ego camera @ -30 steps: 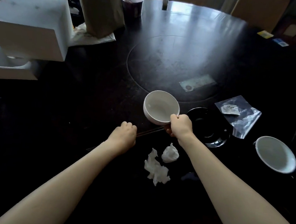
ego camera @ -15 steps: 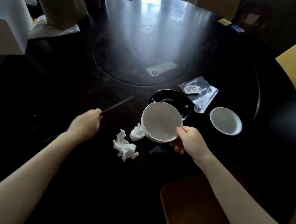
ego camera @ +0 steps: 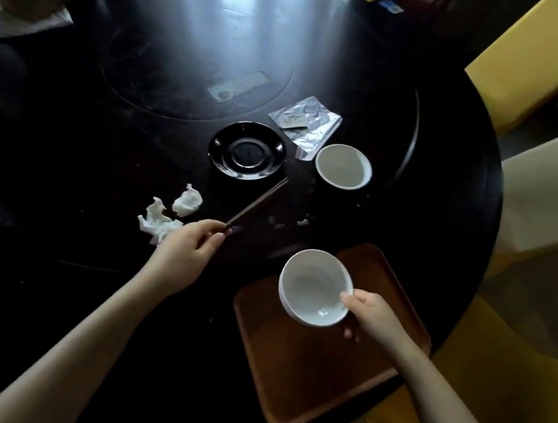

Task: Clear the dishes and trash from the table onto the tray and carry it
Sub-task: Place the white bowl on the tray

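Observation:
My right hand (ego camera: 368, 315) grips the rim of a white bowl (ego camera: 314, 286), held tilted just above the brown wooden tray (ego camera: 291, 374) at the table's near right edge. My left hand (ego camera: 185, 249) is shut on dark chopsticks (ego camera: 257, 205), whose tips point up and right toward a black saucer (ego camera: 247, 149). A second, smaller white bowl (ego camera: 343, 165) stands right of the saucer. Two crumpled white tissues (ego camera: 187, 201) (ego camera: 157, 221) lie left of my left hand. A clear plastic wrapper (ego camera: 306, 121) lies behind the small bowl.
The round dark table (ego camera: 70, 155) has an inset turntable (ego camera: 196, 65) with a small card on it. Crumbs are scattered near the tray's far edge. Yellow chairs (ego camera: 527, 65) stand to the right. A paper bag stands at far left.
My view has swung right and down. My right hand carried the white bowl from near the saucer to above the tray. My left hand moved right with the chopsticks.

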Demonstrator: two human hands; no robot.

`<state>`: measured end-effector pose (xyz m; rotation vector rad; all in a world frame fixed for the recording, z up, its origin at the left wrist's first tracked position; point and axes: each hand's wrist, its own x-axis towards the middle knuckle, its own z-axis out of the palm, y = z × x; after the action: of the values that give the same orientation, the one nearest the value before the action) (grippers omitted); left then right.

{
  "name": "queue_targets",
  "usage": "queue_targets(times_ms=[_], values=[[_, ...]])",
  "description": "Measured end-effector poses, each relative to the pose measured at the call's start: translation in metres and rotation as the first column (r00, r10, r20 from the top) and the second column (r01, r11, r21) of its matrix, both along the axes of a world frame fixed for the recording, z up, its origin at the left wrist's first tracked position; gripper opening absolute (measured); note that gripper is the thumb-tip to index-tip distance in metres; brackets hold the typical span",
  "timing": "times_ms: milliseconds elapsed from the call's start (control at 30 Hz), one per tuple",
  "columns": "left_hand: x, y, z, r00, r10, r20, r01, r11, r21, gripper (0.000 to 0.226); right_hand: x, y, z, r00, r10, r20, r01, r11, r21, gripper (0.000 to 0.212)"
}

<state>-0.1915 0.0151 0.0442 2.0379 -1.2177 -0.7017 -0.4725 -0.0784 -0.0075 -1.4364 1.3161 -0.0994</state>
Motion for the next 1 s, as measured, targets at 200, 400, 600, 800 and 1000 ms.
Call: queue_targets(times_ms=[200,400,600,800,1000], values=[[-0.066,0.018,-0.033,0.999,0.032,0.041,-0.036,0.994,0.105,0.024,-0.019,0.006,-0.028,0.995,-0.081,0.062,0.079,0.996,0.036,0.024],[-0.089,0.038,-0.062,0.986,0.131,0.099,-0.145,0.976,0.16,0.03,-0.027,-0.008,-0.04,0.995,-0.082,0.053,0.084,0.995,-0.045,0.026],[-0.109,0.039,-0.081,0.986,0.096,0.136,-0.124,0.967,0.22,0.033,-0.047,-0.033,-0.048,0.979,-0.201,0.034,0.204,0.97,-0.13,0.025],[-0.124,0.011,-0.096,0.981,-0.035,0.189,-0.008,0.975,0.22,0.035,-0.054,-0.052,-0.047,0.969,-0.239,0.062,0.245,0.962,-0.122,0.027],[-0.126,-0.006,-0.104,0.968,-0.134,0.214,0.087,0.973,0.215,0.037,-0.06,-0.053,-0.05,0.969,-0.236,0.072,0.244,0.96,-0.134,0.032]])
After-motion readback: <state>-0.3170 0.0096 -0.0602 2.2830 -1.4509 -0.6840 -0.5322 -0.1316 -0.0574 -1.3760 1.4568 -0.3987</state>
